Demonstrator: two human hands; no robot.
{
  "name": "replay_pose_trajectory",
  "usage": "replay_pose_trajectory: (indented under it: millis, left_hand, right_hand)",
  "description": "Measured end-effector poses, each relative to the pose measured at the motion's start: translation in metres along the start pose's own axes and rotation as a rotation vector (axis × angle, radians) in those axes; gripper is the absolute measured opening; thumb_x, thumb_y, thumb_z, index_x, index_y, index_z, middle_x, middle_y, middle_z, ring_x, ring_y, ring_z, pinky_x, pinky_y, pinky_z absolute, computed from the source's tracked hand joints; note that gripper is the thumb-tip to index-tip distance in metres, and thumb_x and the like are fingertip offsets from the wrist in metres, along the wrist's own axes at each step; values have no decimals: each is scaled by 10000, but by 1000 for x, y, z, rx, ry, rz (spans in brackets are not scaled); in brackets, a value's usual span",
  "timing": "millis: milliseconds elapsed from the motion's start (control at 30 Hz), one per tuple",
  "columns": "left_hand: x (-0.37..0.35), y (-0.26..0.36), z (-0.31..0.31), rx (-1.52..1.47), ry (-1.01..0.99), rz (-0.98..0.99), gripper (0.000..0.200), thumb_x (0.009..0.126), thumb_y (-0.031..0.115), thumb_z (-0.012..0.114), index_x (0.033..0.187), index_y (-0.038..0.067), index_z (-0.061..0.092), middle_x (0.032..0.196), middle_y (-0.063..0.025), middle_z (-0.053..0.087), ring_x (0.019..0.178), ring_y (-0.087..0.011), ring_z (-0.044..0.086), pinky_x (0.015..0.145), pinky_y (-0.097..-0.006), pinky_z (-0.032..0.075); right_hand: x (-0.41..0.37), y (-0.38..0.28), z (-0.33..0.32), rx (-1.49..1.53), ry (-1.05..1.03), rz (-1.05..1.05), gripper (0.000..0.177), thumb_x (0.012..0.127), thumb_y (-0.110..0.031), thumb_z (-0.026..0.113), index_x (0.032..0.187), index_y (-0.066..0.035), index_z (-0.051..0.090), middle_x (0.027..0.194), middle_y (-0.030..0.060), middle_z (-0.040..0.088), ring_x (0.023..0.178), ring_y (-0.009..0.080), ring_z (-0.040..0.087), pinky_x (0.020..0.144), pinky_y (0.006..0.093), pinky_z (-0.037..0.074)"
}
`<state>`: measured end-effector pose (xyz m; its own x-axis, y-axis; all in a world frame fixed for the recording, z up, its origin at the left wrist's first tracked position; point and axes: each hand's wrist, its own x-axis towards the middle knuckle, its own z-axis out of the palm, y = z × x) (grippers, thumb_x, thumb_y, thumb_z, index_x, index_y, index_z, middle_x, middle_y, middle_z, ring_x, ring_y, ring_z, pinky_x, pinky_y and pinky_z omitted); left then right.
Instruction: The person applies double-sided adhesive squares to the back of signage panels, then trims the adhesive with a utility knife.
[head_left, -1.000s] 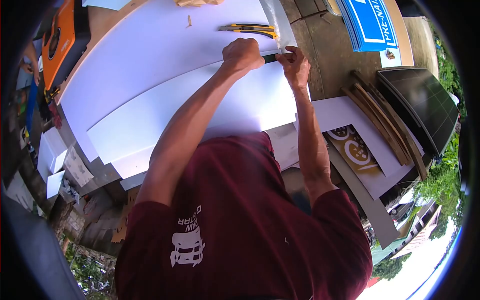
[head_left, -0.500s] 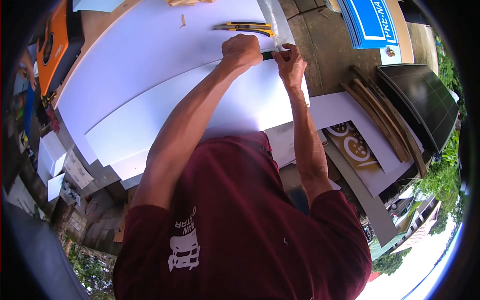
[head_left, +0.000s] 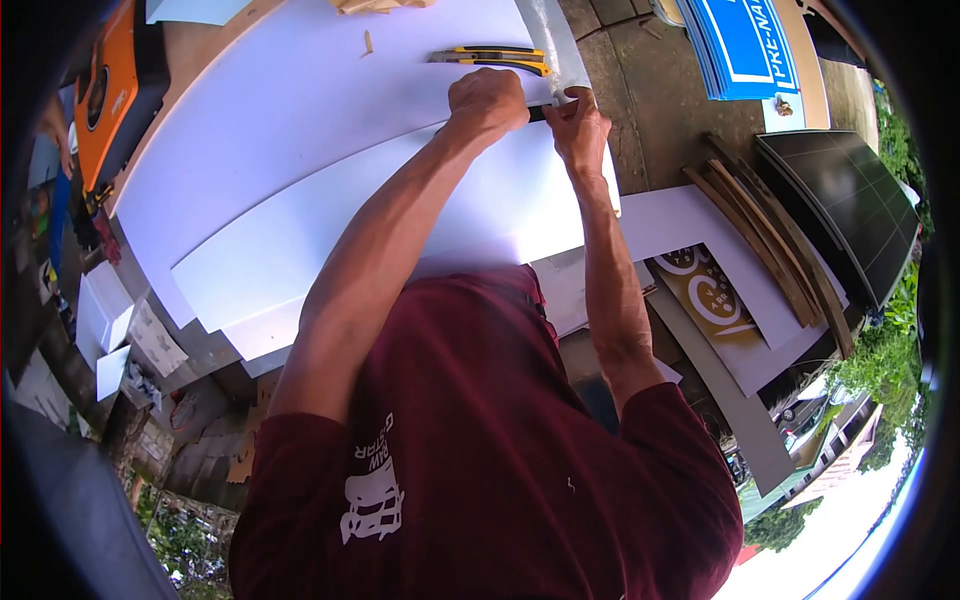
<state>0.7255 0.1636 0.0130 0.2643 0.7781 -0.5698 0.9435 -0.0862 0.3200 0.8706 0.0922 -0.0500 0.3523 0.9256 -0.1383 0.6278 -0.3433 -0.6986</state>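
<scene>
Work at the far edge of the sheet (head_left: pixel 330 200): your left hand (head_left: pixel 487 100) is fisted round a dark tool (head_left: pixel 540 111), and your right hand (head_left: pixel 578 125) pinches its protruding end. Best to keep the fist bearing down on the sheet and your fingertips clear of the tip. Compared with a second ago, your hands have drawn slightly closer together.

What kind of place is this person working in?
Probably an open-air sign-making workshop: large white boards laid flat, yellow-and-black utility knives lying on them, and a stack of blue lettered signs nearby.
</scene>
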Motion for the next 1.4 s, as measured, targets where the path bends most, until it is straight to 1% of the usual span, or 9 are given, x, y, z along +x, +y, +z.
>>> replay_pose_trajectory:
  millis: [300,500,700,900,1000,1100,1267,1333,1400]
  left_hand:
    - [-2,2,-5,8,-50,-11,243,751,143,665,943,18,746,915,-164,737,896,-319,723,760,-427,569]
    - [-1,4,-5,23,-69,-62,256,762,168,681,969,31,745,956,-153,741,922,-303,722,785,-415,572]
    - [-3,2,-7,-12,-92,-46,271,765,180,687,987,35,743,966,-145,742,928,-309,720,793,-421,574]
    - [1,0,0,4,-51,-38,300,774,220,705,1009,37,738,962,-149,740,935,-302,718,803,-424,572]
    - [2,-4,4,-10,-5,-6,298,778,230,712,1006,39,738,962,-147,740,949,-300,714,816,-432,566]
    - [2,-2,6,-3,11,-56,287,780,223,715,1005,47,740,965,-145,741,964,-299,711,825,-436,560]
    - [0,-2,-5,-32,-65,-53,230,775,218,716,911,34,745,890,-146,740,914,-303,717,809,-434,556]
    - [0,-1,-3,-31,-62,-56,207,770,212,710,861,29,742,841,-144,733,875,-301,718,795,-428,555]
    - [1,-2,1,-37,-28,-46,182,762,197,700,806,25,737,779,-140,723,818,-296,716,771,-418,553]
  right_hand:
    - [5,11,-8,-20,-86,33,683,657,-251,929,1199,-17,586,890,98,688,809,205,684,751,340,571]
    - [28,12,-1,-16,-130,230,745,552,-284,970,1153,-62,589,988,140,719,900,279,710,783,393,563]
    - [33,5,4,-89,28,356,489,742,-317,821,1110,-71,615,992,152,719,874,338,705,790,445,550]
    - [43,-30,6,-255,169,-560,274,866,-238,717,1132,-179,684,1115,40,674,1067,265,610,887,423,472]
    - [62,-37,27,-424,104,-808,269,873,-241,710,1138,-197,697,1143,4,637,1129,233,555,923,410,431]
    - [72,-41,25,-500,-138,-768,273,868,-227,711,1137,-186,689,1092,25,632,1123,238,558,915,402,439]
    - [57,-22,-10,-200,-116,-397,259,930,-179,634,1126,-49,527,1075,206,644,938,445,662,807,526,546]
    - [21,-20,-44,-13,-293,-133,312,952,-160,596,1228,-46,504,1060,226,676,915,444,679,806,508,556]
    - [-21,-18,-65,-73,-306,-165,420,971,-154,562,1364,-57,450,1019,239,692,884,444,692,791,506,564]
